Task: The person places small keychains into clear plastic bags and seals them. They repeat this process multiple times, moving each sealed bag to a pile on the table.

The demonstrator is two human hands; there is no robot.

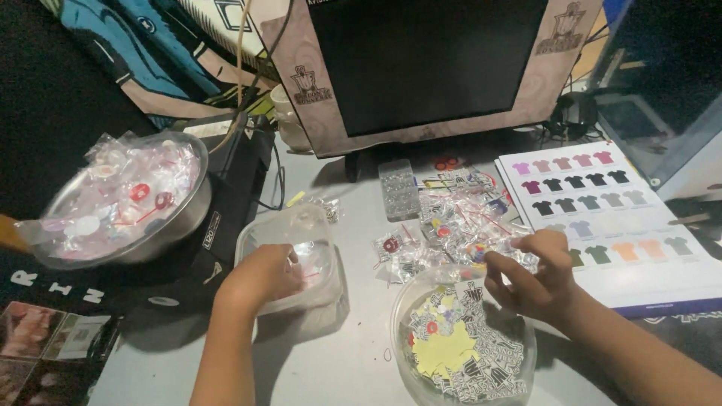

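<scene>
Just above the clear bowl of cutouts (pixel 462 346), my right hand (pixel 534 274) pinches a small packet (pixel 505 259); my left hand (pixel 259 277), farther off, rests curled in the plastic tub (pixel 289 256).

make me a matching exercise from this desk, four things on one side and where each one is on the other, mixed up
Things:
1. metal bowl
2. shirt colour chart
3. left hand
4. right hand

Places:
A. over the round clear bowl of cut-out stickers
B. far left, heaped with small packets
C. on the clear plastic tub
D. right edge of the desk, lying flat

Pairs: 1-B, 2-D, 3-C, 4-A
</scene>
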